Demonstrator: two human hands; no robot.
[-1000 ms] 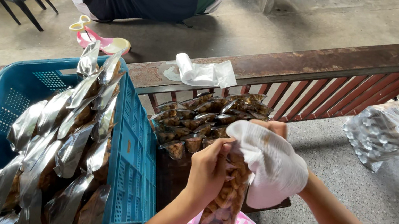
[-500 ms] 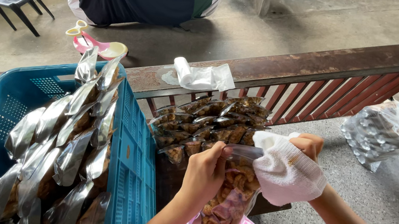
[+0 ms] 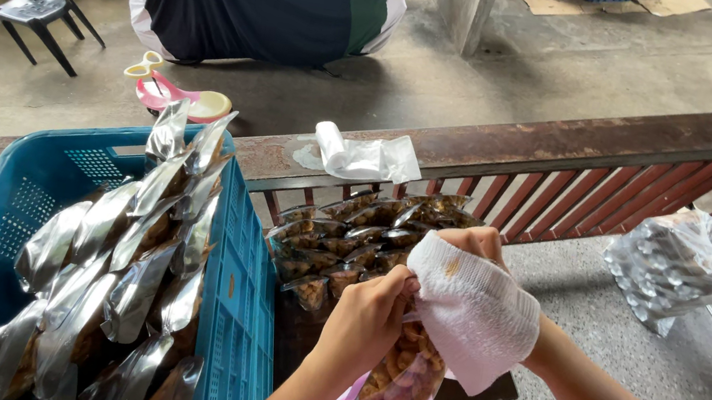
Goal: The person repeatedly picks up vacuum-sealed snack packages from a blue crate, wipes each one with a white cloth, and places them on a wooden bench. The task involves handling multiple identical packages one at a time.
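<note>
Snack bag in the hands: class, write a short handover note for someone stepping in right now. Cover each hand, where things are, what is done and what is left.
Left hand: pinches the top of the clear snack bag.
Right hand: holds a white cloth against the bag's top.
Blue crate on the left: stands full of upright snack bags.
Pile of filled bags: lies under the railing.
Done: crate loaded.
Left: the bag in hand and the pile are outside the crate.
</note>
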